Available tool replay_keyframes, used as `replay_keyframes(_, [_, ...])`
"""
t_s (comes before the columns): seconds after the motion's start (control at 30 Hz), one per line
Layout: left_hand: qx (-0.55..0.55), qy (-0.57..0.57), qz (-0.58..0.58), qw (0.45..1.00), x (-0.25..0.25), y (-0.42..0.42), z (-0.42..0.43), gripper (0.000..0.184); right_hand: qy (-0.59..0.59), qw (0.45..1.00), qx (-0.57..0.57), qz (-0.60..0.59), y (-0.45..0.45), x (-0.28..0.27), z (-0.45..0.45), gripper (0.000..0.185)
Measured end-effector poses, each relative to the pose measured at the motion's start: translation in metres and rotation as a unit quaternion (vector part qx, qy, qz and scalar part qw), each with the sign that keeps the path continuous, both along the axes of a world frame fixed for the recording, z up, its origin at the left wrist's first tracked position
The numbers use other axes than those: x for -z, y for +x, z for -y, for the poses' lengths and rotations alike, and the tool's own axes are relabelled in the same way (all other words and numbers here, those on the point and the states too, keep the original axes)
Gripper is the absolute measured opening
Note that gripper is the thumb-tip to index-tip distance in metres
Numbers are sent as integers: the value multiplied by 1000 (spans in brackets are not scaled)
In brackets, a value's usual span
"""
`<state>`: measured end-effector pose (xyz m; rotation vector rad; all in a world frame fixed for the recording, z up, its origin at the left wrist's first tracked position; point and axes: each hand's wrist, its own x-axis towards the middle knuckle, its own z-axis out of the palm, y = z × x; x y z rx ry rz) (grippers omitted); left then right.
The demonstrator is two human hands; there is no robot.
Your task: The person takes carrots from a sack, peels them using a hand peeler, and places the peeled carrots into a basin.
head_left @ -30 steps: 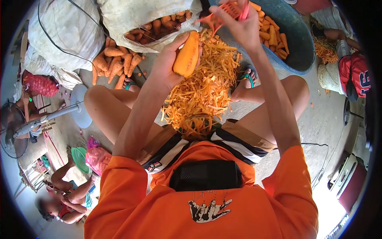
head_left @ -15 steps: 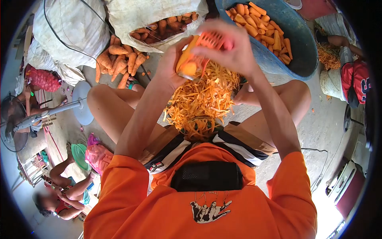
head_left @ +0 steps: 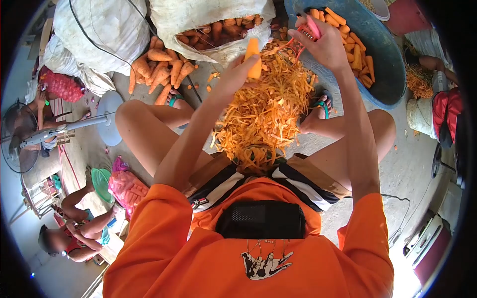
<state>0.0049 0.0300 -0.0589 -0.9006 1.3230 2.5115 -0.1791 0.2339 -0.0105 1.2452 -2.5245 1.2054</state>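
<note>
My left hand (head_left: 238,74) is closed round a smooth, peeled-looking orange carrot (head_left: 254,58), held upright above the pile of carrot peelings (head_left: 268,114). To its right, my right hand (head_left: 328,47) grips a red slotted peeler (head_left: 309,31) near the rim of the blue tub (head_left: 395,102). The peeler is apart from the carrot, and my fingers cover part of its handle. Inside the tub lie several peeled carrots (head_left: 357,57). The peelings are heaped on the floor between my legs.
A white sack (head_left: 174,12) of unpeeled carrots opens toward me, and loose carrots (head_left: 159,74) lie left of it. A grey fan (head_left: 64,131) stands at left, with a seated person (head_left: 82,233) below. Another person's red clothing (head_left: 447,109) shows at right, beside a pale bucket (head_left: 420,116).
The peeler has moved off the carrot, up and right toward the tub with my right hand. My left hand has turned the carrot upright and shifted it slightly right. The whole view has also shifted slightly.
</note>
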Motion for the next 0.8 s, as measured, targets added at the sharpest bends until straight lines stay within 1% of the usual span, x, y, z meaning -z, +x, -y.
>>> replay_keyframes(0.03, [78,-289,-75,951,-21,-4,11,41,21,998,7,-60,1,1,-1,37])
replay_keyframes(0.07, [150,-549,-145,810,-35,-8,17,41,23,998,10,-59,2,2,-3,37])
replay_keyframes(0.1, [151,-546,-145,811,-39,-11,22,41,40,997,-13,-66,5,2,-4,33])
replay_keyframes(0.13, [59,-512,-214,830,-41,-13,26,38,56,995,-38,-72,8,2,-4,29])
replay_keyframes(0.17, [-37,-473,-279,835,-43,-13,29,35,49,996,-45,-59,14,4,-2,29])
replay_keyframes(0.2, [-39,-475,-279,834,-43,-12,28,35,47,996,-47,-60,18,4,2,29])
replay_keyframes(0.23, [-89,-332,-263,902,-41,-12,26,34,46,995,-82,-19,22,5,6,29])
replay_keyframes(0.27, [-134,-178,-241,944,-40,-11,25,34,45,992,-115,22,25,5,10,29])
replay_keyframes(0.3, [-132,-158,-217,954,-39,-12,24,34,82,989,-120,32,29,-1,14,37])
replay_keyframes(0.33, [-131,-158,-219,954,-37,-12,22,34,82,989,-119,30,32,-3,19,37])
replay_keyframes(0.4, [-69,-254,-257,930,-33,-11,16,34,92,984,-149,38,38,-3,26,36])
replay_keyframes(0.43, [-53,-309,-279,908,-31,-13,15,35,92,983,-155,35,39,-3,28,35])
replay_keyframes(0.47, [-52,-307,-279,908,-29,-13,14,35,93,983,-153,36,41,-2,29,35])
replay_keyframes(0.53, [-24,-390,-292,873,-34,-11,12,37,93,980,-170,32,46,-2,30,34])
replay_keyframes(0.57, [-29,-421,-267,866,-35,-10,13,41,94,980,-171,32,48,-3,30,34])
replay_keyframes(0.6, [-30,-421,-267,866,-33,-10,14,41,96,980,-174,23,50,-4,30,33])
replay_keyframes(0.67, [-42,-457,-256,851,-30,-10,17,43,95,979,-179,15,53,-4,33,32])
replay_keyframes(0.77, [-35,-476,-256,841,-33,-11,17,44,113,981,-158,-3,56,-1,33,31])
replay_keyframes(0.8, [-34,-475,-256,841,-35,-10,16,44,93,982,-163,-3,56,1,33,26])
